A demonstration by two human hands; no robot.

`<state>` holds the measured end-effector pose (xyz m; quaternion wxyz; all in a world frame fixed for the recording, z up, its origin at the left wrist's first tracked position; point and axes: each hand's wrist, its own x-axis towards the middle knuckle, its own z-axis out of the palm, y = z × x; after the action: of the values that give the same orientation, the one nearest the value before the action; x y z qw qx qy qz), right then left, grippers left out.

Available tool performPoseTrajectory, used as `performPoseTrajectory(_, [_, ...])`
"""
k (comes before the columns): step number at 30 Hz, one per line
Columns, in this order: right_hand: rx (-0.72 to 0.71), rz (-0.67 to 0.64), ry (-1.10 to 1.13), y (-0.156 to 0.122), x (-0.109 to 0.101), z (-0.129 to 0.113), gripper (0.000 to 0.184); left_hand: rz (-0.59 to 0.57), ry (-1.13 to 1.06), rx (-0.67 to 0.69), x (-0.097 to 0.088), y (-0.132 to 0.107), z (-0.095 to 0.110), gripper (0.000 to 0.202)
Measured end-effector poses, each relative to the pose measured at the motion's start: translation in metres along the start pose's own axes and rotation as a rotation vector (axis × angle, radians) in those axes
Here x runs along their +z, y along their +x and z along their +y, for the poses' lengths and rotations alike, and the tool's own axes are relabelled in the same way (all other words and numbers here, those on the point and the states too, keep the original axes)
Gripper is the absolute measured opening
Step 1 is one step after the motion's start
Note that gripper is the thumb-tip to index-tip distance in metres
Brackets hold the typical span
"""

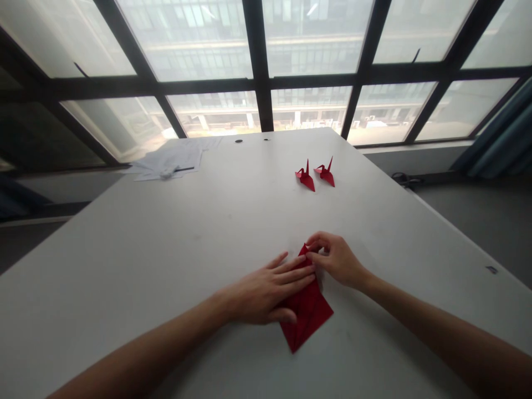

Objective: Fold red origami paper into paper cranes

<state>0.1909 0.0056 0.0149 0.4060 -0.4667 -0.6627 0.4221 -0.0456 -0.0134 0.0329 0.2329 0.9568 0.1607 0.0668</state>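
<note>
A red sheet of origami paper (310,318), partly folded, lies on the white table with creases across its lower part. My left hand (276,291) rests flat over its upper left, fingers stretched out and pressing it down, hiding part of the paper. At the narrow top end, my right hand (328,255) pinches the paper's edge between thumb and fingers. Farther off stand two folded red paper cranes, a left crane (306,178) and a right crane (326,173), side by side and apart from both hands.
White table (166,266) spreads out around the hands toward large windows. Loose paper sheets (166,160) with a dark pen (185,169) lie at the far left. A small dark sticker (491,270) is near the right edge. A blue curtain (499,133) hangs at right.
</note>
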Motion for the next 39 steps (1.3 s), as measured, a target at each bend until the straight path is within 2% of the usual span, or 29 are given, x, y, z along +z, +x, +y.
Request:
performPoseTrajectory(1, [0.009,0.006,0.025,0.001,-0.001,0.0,0.013,0.082,-0.035,-0.03,0.0,0.002,-0.001,0.071])
performPoseTrajectory(3, [0.028,0.004,0.087,0.002,-0.003,0.001,0.016,0.347,-0.142,-0.179,-0.002,0.01,-0.004,0.055])
performPoseTrajectory(4, [0.036,0.0,0.118,0.002,-0.005,0.002,0.017,0.514,-0.214,-0.313,-0.003,0.016,-0.007,0.048])
performPoseTrajectory(5, [0.043,-0.003,0.144,0.003,-0.006,0.002,0.018,0.612,-0.3,-0.425,-0.005,0.024,-0.01,0.044])
performPoseTrajectory(7, [0.05,-0.008,0.174,0.003,-0.008,0.003,0.021,0.57,-0.511,-0.527,-0.008,0.04,-0.017,0.036])
performPoseTrajectory(9, [0.056,-0.014,0.202,0.002,-0.009,0.003,0.022,0.501,-0.684,-0.54,-0.01,0.053,-0.023,0.033])
performPoseTrajectory(13, [0.076,-0.024,0.236,0.001,-0.011,0.004,0.024,0.496,-0.839,-0.596,-0.008,0.065,-0.029,0.031])
performPoseTrajectory(24, [0.089,-0.022,0.19,0.003,-0.013,0.001,0.016,0.53,-0.936,-0.659,-0.006,0.065,-0.029,0.03])
performPoseTrajectory(33, [0.104,-0.021,0.126,0.002,-0.017,0.001,0.024,0.554,-1.01,-0.6,-0.005,0.065,-0.026,0.027])
performPoseTrajectory(39, [0.123,-0.068,0.118,0.0,-0.017,0.002,0.02,0.576,-1.047,-0.585,-0.003,0.064,-0.029,0.03])
